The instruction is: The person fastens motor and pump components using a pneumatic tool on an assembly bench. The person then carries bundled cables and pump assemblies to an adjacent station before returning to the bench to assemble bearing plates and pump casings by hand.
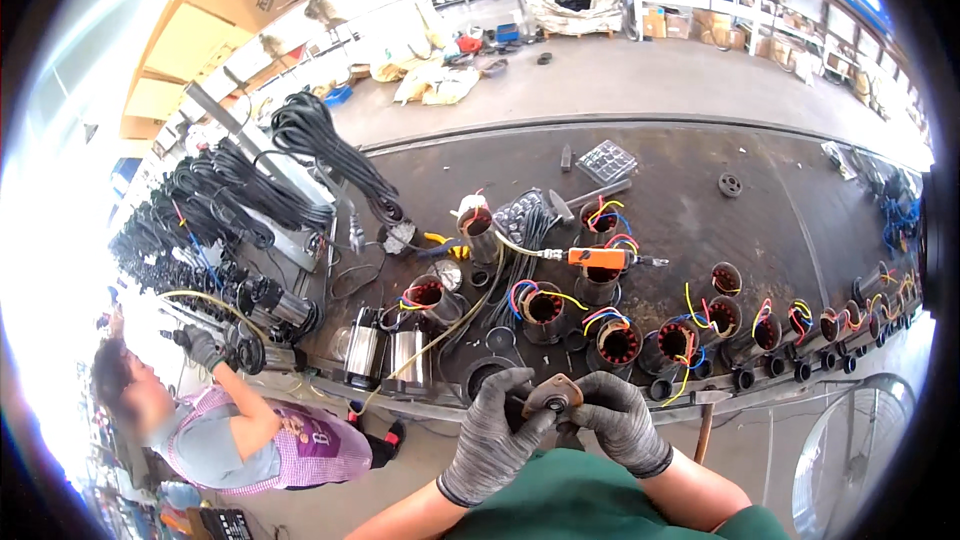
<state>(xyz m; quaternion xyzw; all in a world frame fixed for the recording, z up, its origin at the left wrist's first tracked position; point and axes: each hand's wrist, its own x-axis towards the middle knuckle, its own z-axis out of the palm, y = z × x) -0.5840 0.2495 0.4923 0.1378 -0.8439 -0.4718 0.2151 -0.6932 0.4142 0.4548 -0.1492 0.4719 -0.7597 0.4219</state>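
Observation:
Both my hands wear grey knit gloves and meet at the table's near edge. Between them is a brownish metal flange plate [553, 397] with a round dark hub in its middle. My left hand [495, 435] pinches its left side, and my right hand [618, 420] grips its right side. Fingers partly cover the plate's edges and underside. Just beyond stand motor stators [618, 342], dark cylinders with red insulation inside and coloured wires sticking out. An orange pneumatic screwdriver [600, 258] lies across stator tops, joined to a hose.
A row of stators runs right along the edge; a hammer handle [704, 430] juts out there. Farther back lie a parts tray [607, 162], a black round part [730, 185] and yellow-handled pliers [447, 245]. Black cable bundles [335, 145] hang left, near a co-worker [260, 435].

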